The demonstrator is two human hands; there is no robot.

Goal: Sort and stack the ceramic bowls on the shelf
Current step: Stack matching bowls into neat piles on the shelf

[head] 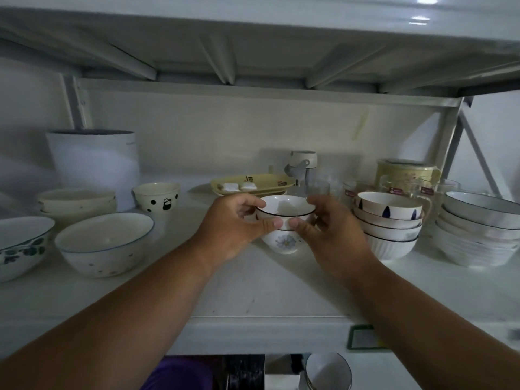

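From the head camera, the left hand point(233, 226) and the right hand point(329, 229) together grip a small dark-rimmed bowl point(284, 211), thumbs on its near side, fingers curled round its far rim. It sits nested in a flowered bowl point(284, 243) on the middle of the shelf point(267, 291), left of a stack of bowls point(388, 226).

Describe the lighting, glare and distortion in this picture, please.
Head view: dim and bluish under the upper shelf, with bright glare spots at its top right corner; the wide-angle lens bows the shelf edges; both hands, left and right, and the small bowl they hold look soft, slightly blurred.
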